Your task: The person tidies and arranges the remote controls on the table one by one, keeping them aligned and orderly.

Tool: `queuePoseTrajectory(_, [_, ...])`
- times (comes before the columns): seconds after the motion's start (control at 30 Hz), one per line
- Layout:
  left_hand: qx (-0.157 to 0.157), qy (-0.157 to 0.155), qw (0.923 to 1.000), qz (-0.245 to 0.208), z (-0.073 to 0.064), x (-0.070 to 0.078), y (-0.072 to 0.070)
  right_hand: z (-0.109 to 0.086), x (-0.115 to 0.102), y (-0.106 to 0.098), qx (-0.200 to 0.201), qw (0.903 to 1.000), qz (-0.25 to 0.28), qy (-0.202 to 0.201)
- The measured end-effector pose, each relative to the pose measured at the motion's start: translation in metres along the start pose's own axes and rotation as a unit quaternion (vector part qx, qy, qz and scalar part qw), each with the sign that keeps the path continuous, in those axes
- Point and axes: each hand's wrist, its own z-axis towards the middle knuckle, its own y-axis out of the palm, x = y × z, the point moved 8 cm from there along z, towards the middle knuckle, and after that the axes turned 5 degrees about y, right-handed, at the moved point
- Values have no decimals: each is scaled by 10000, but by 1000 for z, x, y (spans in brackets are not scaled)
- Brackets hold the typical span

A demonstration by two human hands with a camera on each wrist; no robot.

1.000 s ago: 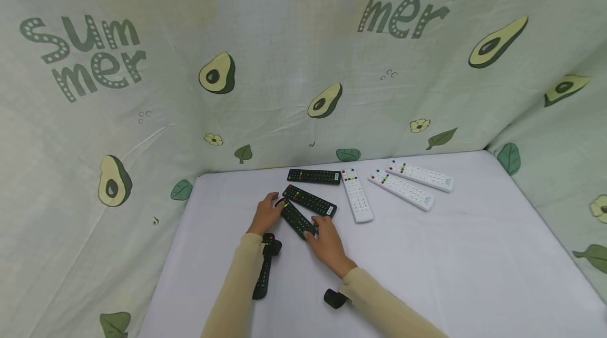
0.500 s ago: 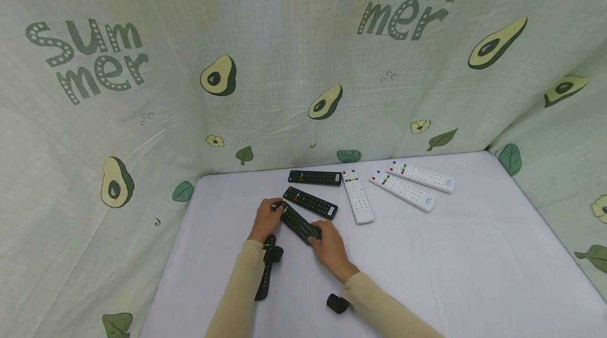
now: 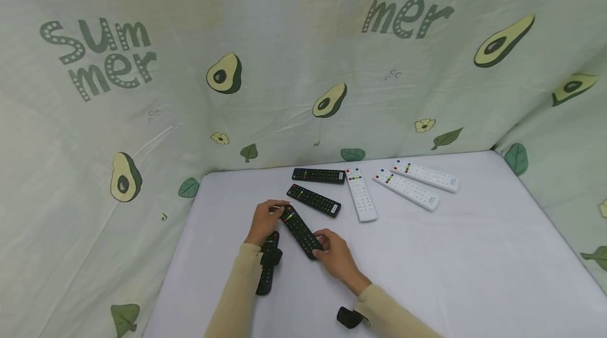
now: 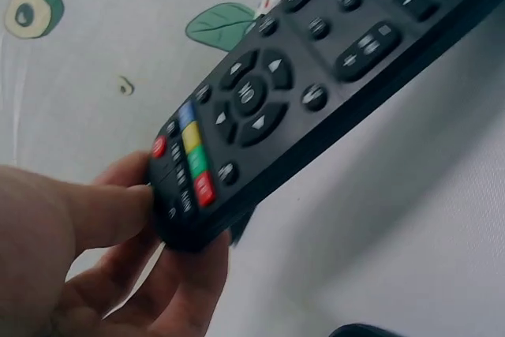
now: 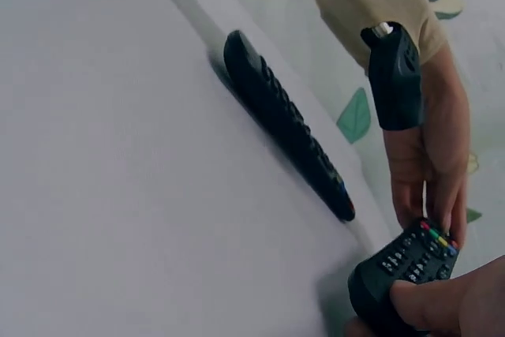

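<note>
A black remote control (image 3: 301,232) with coloured buttons is held by both hands, one at each end. My left hand (image 3: 262,223) pinches its far end, beside the red power button; in the left wrist view the thumb of that left hand (image 4: 102,234) is on top and fingers lie beneath. My right hand (image 3: 339,260) grips the near end, its thumb on the keys in the right wrist view. This black remote control (image 5: 410,262) is raised off the cloth, casting a shadow. Beneath my left wrist lies a second black remote (image 3: 266,279), partly covered by the wrist camera.
Beyond the hands lie two more black remotes, a slanted one (image 3: 314,201) and a back one (image 3: 319,175). Three white remotes lie to the right: an upright one (image 3: 361,195), a middle one (image 3: 407,190) and a far one (image 3: 426,176). A patterned curtain (image 3: 280,64) hangs behind the white tablecloth (image 3: 450,264).
Both hands have drawn the remote nearer to me, away from the slanted black one, and turned it a little steeper. My right hand has shifted down and right. The other remotes have stayed put.
</note>
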Motion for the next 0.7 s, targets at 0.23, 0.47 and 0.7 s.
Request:
queuePoseTrajectory(0.23, [-867, 7, 9962, 65, -7, 2, 7, -26, -1, 16, -794, 9954, 500, 192])
queuePoseTrajectory(0.47, [-1291, -11, 9912, 289, -13, -2, 15, -43, 1, 29, -1159, 9883, 927, 342])
queuePoseTrajectory(0.7, [-1652, 415, 9841, 495, -18, 3, 25, -53, 2, 40, -1344, 9850, 1046, 256])
